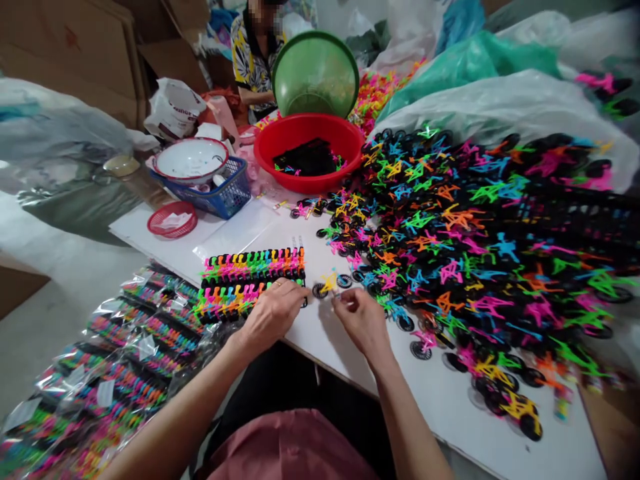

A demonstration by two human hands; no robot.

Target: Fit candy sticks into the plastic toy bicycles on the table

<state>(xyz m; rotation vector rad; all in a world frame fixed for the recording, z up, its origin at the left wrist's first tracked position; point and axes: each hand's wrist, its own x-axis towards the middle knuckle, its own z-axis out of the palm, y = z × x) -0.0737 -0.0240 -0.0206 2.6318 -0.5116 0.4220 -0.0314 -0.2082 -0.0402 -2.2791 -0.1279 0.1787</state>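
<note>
yellow bike (329, 283) lies between left hand (275, 308) and right hand (364, 320) — fingers curled, grip unclear.

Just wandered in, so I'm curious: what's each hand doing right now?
Left hand: fingers curled over the toy rows; grip can't be told.
Right hand: fingers bent beside the yellow toy bike; hold unclear.

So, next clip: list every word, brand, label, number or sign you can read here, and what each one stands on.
No text reads clearly.
White plastic bag behind the basins: dark printing, too creased and blurred to quote.
White labels on the clear packs at lower left: any print is too small to read.
Cardboard at upper left: a reddish mark, not legible as text.
</note>
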